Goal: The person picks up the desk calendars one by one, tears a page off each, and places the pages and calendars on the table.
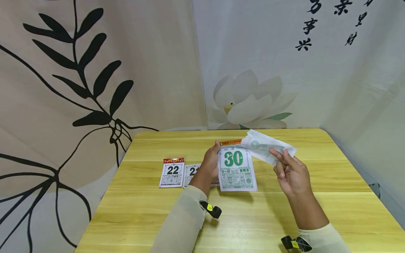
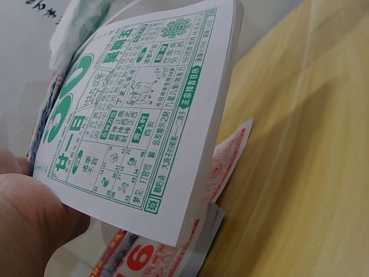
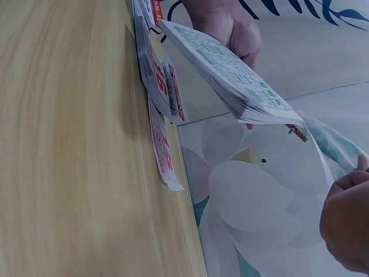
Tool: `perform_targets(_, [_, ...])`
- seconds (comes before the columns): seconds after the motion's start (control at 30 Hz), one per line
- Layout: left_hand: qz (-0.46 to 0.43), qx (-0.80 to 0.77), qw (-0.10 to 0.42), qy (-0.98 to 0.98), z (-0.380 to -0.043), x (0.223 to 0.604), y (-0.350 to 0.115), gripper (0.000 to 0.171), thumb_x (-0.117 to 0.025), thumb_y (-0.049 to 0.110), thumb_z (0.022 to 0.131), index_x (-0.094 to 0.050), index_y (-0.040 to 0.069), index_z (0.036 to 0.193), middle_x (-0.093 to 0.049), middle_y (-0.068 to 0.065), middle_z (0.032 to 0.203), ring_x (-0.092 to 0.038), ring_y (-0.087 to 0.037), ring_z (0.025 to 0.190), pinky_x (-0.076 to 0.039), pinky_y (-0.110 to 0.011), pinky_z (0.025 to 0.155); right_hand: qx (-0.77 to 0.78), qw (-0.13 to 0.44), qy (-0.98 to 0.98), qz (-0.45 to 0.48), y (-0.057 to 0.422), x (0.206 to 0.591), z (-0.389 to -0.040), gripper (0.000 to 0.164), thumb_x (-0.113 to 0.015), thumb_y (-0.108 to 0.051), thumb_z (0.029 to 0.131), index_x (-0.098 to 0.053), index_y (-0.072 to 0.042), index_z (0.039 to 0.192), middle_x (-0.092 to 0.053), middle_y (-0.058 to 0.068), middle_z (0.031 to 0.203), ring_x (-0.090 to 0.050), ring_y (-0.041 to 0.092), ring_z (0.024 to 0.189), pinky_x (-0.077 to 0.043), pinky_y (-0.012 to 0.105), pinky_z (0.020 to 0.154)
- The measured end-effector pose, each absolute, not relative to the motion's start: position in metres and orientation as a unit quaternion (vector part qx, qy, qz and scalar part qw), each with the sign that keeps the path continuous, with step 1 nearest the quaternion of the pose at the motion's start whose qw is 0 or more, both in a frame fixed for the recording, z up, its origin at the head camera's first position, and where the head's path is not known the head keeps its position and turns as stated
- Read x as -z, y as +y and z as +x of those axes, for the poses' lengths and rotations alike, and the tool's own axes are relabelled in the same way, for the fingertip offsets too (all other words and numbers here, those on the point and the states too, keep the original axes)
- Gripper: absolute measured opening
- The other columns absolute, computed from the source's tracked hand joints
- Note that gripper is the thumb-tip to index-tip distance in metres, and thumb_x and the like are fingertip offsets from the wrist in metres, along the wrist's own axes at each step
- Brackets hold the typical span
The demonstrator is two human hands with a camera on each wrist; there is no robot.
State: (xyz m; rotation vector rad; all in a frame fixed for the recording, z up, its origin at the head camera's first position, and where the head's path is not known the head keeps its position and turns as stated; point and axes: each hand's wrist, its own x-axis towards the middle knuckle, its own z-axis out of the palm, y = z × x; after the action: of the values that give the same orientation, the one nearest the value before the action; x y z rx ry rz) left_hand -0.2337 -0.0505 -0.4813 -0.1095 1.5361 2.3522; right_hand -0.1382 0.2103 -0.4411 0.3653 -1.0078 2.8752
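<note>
My left hand [image 1: 210,161] grips a tear-off calendar [image 1: 237,175] by its left edge, thumb in front, and holds it tilted over the table. Its front page bears a big green 30, with a red and gold strip [image 1: 230,142] along the top. Between the fingers and thumb of my right hand [image 1: 292,175] is a thin calendar page [image 1: 269,146], its back side showing and the green print faint through it. The page's ragged left end overlaps the calendar's top right corner.
On the wooden table [image 1: 152,218], left of the held calendar, lie a calendar showing 22 [image 1: 172,173] and another calendar [image 1: 189,170] partly behind my left arm. A red-printed calendar [image 2: 144,254] lies below the held one. A printed curtain [image 1: 158,63] hangs behind the table.
</note>
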Motion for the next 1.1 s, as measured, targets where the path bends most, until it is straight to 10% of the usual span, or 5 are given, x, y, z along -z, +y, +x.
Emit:
perform_targets(0.7, [-0.057,-0.846,0.156,0.507,-0.238,0.501,-0.061,0.054,-0.046,0.063,0.11,-0.062,0.015,0.13,-0.075,-0.001,0.106,-0.077,-0.013,0.096,-0.061,-0.028,0.087,-0.959,0.058,-0.244,0.135,0.239,0.434,-0.132,0.038,-0.037,-0.014,0.119,-0.067,0.007,0.132,-0.082,0.018,0.121,-0.064,0.019,0.051,-0.013,0.025,0.06])
perform_targets(1.1, [-0.045,-0.823,0.165,0.542,-0.234,0.5,-0.035,0.079,-0.044,0.065,0.11,-0.038,0.013,0.169,-0.071,-0.011,0.137,-0.074,-0.018,0.119,-0.057,-0.037,0.11,-0.976,-0.002,-0.157,0.152,0.247,0.442,-0.13,0.069,-0.019,-0.032,0.119,-0.07,0.014,0.123,-0.07,0.034,0.138,-0.067,0.036,0.052,-0.047,0.038,0.053])
